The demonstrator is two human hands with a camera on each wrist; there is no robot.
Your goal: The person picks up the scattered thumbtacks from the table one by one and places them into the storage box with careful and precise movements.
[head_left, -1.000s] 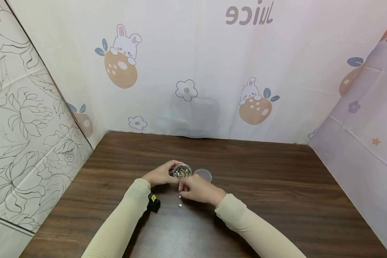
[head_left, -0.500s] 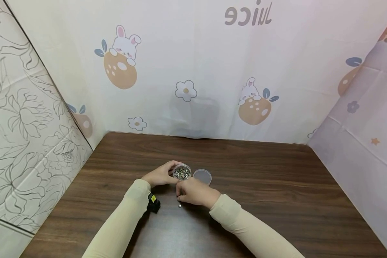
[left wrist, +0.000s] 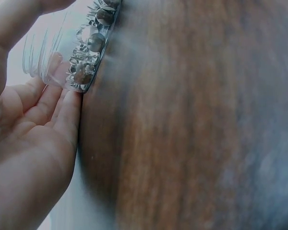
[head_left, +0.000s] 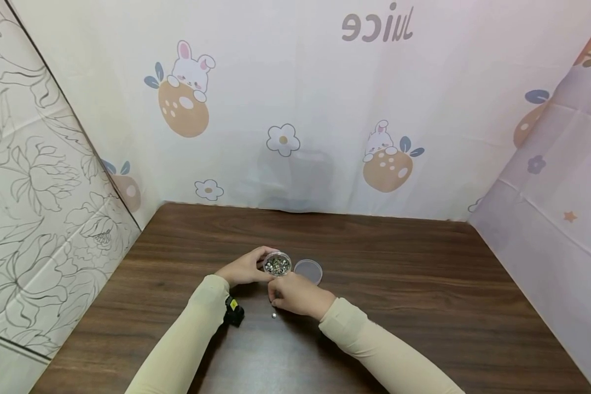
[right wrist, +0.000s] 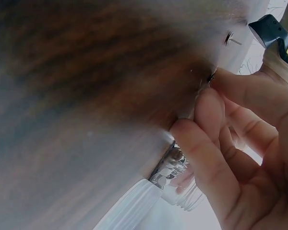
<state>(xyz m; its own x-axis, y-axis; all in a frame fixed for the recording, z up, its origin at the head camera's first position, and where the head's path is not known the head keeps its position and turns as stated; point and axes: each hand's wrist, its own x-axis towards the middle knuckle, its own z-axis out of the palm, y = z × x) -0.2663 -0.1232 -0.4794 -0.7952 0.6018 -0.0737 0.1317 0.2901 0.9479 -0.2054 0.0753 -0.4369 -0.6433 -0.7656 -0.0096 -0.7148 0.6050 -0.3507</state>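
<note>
My left hand (head_left: 246, 267) holds a clear round plastic tub (head_left: 277, 255) upright on the table, thumb and fingers around its sides. Metal thumbtacks (left wrist: 84, 72) fill its lower part in the left wrist view. Just in front of the tub, my right hand (head_left: 297, 294) is low over the tabletop with curled fingers. In the right wrist view, its thumb and forefinger pinch a thumbtack (right wrist: 211, 78), mostly covered by the fingertips. Another loose thumbtack (right wrist: 233, 40) lies point up on the table, nearer my body.
A clear round lid (head_left: 308, 272) lies right of the tub. The brown wooden table (head_left: 399, 284) meets printed curtains (head_left: 325, 109) at the back and sides. A black wrist camera (head_left: 234, 312) with a yellow label sits at my left wrist.
My right hand has moved slightly left and towards me, covering the farther of two loose thumbtacks that showed earlier. The left hand stays on the tub.
</note>
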